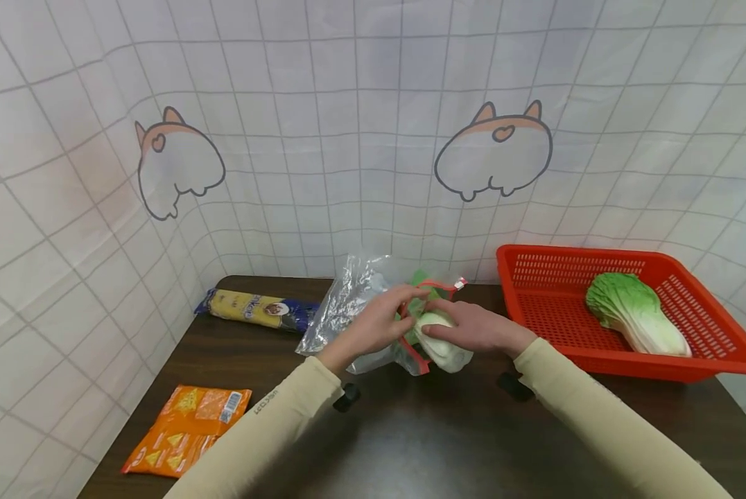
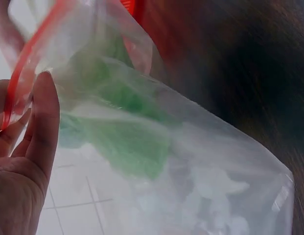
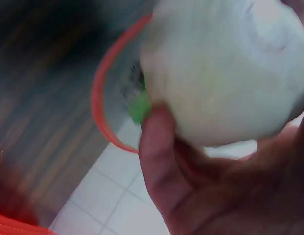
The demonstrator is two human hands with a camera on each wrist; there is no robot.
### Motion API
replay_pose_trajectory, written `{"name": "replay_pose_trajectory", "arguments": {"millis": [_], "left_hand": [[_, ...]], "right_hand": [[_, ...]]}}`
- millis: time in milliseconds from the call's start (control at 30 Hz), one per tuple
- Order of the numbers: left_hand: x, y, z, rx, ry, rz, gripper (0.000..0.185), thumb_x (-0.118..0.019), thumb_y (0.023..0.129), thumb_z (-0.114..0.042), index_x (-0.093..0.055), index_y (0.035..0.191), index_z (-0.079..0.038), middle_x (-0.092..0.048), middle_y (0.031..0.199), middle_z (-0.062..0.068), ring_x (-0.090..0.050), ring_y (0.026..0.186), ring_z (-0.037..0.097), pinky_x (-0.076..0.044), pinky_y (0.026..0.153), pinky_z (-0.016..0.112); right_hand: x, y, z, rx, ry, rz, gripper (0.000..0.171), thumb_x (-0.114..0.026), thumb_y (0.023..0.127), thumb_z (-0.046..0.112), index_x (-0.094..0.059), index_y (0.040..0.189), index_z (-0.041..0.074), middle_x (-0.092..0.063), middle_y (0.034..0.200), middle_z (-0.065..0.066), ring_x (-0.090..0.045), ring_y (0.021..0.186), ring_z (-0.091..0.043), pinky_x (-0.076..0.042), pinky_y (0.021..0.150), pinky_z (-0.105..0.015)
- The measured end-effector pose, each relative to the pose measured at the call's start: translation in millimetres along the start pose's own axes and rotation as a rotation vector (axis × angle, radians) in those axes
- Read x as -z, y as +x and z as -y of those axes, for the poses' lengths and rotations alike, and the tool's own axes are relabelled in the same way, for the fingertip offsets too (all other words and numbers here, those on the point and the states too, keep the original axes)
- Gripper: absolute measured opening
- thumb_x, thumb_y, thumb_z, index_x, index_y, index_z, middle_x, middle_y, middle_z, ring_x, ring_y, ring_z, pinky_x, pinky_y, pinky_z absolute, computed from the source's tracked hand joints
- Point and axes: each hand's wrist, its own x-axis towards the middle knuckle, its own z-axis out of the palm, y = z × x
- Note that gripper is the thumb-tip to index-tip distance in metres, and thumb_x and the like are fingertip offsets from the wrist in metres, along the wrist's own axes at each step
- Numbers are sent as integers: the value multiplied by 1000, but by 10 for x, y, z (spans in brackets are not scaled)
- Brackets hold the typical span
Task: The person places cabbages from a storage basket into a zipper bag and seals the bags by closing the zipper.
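Dark brown wood-grain worktop (image 1: 448, 443), backed and flanked by a white grid-pattern curtain (image 1: 348, 138) printed with cartoon corgi rumps. Far left on the worktop, near the curtain, lies a long yellow-and-blue pasta packet (image 1: 254, 310); at the near left corner lies a flat orange snack bag (image 1: 186, 430). On the right stands a red perforated plastic basket (image 1: 710, 360) with a green-and-white napa cabbage (image 1: 635, 315) lying in it, well apart from the hands. Nothing blocks the hands; both cream-sleeved forearms come in from the bottom edge.

Centre of the worktop: a clear plastic zip bag with a red seal strip (image 1: 354, 298), mouth turned toward the person and held open. Left hand (image 1: 379, 322) pinches the bag's red rim between thumb and fingers; the left wrist view shows the thumb (image 2: 44, 122) pressed on the film right by the red strip, with blurred green leaf visible through the plastic. Right hand (image 1: 479, 329) grips a second pale white-green napa cabbage (image 1: 438, 339), fingers curled over it, its leafy end already inside the bag mouth and its white base sticking out toward the person. Right wrist view shows the thumb (image 3: 159, 147) against the cabbage's white base (image 3: 225, 73), with the red rim looped just behind it. Both hands sit close together at the bag mouth, just left of the basket.
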Motion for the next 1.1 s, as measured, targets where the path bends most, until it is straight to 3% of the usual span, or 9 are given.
{"name": "replay_pose_trajectory", "arguments": {"millis": [100, 233, 367, 500, 633, 767, 933, 1100], "left_hand": [[13, -3, 0, 19, -3, -2, 51, -63, 89, 3, -56, 137, -11, -60, 116, 2, -49, 81, 14, -44, 67, 25], [35, 6, -8, 34, -17, -7, 51, -63, 89, 2, -56, 138, -11, -60, 116, 3, -51, 82, 15, -45, 67, 24], [79, 21, -12, 63, -35, -49, 50, -62, 88, 4, -57, 136, -9, -61, 119, 5, -52, 80, 17, -45, 64, 24], [98, 15, 15, 86, -31, -54, 50, -61, 88, 4, -57, 136, -9, -59, 126, 5, -53, 82, 18, -45, 64, 24], [83, 7, 53, 106, -28, -31, 49, -60, 89, 2, -57, 136, -9, -59, 127, 4, -54, 83, 18, -45, 64, 25], [70, 25, 71, 124, -44, -35, 49, -62, 90, 1, -56, 137, -9, -57, 133, 6, -55, 86, 18, -47, 67, 25], [73, 28, 72, 158, -63, -60, 50, -60, 88, 0, -57, 137, -10, -58, 132, 4, -55, 82, 19, -47, 64, 26], [60, -11, 92, 167, -93, -53, 48, -59, 88, 0, -58, 135, -9, -57, 133, 4, -55, 88, 19, -49, 69, 27]], "right_hand": [[-33, 6, -60, 16, 107, -5, 55, -57, 96, 43, -44, 139, 12, -58, 104, -7, -58, 88, -20, -50, 73, -36], [-74, -29, -120, 18, 235, 98, 70, -65, 92, 43, -31, 148, 17, -51, 116, -8, -53, 100, -23, -49, 78, -37], [-91, -77, -120, -9, 194, 151, 83, -67, 89, 45, -22, 154, 19, -49, 123, -8, -51, 104, -23, -48, 82, -37], [-58, -122, -75, -57, 93, 99, 80, -68, 87, 51, -30, 150, 21, -56, 115, -7, -56, 95, -21, -48, 77, -36], [4, -160, -39, -83, 109, -32, 65, -69, 87, 52, -45, 139, 22, -59, 113, -8, -57, 94, -23, -49, 72, -36], [9, -171, -47, -68, 279, -86, 55, -65, 92, 46, -48, 139, 21, -57, 120, -12, -55, 99, -25, -51, 73, -36], [-64, -145, -110, -72, 549, 22, 59, -63, 95, 38, -38, 146, 22, -47, 129, -16, -56, 101, -29, -53, 76, -42], [-116, -133, -157, -54, 615, 53, 65, -66, 94, 30, -32, 150, 23, -42, 135, -16, -55, 106, -30, -53, 81, -43]]}}
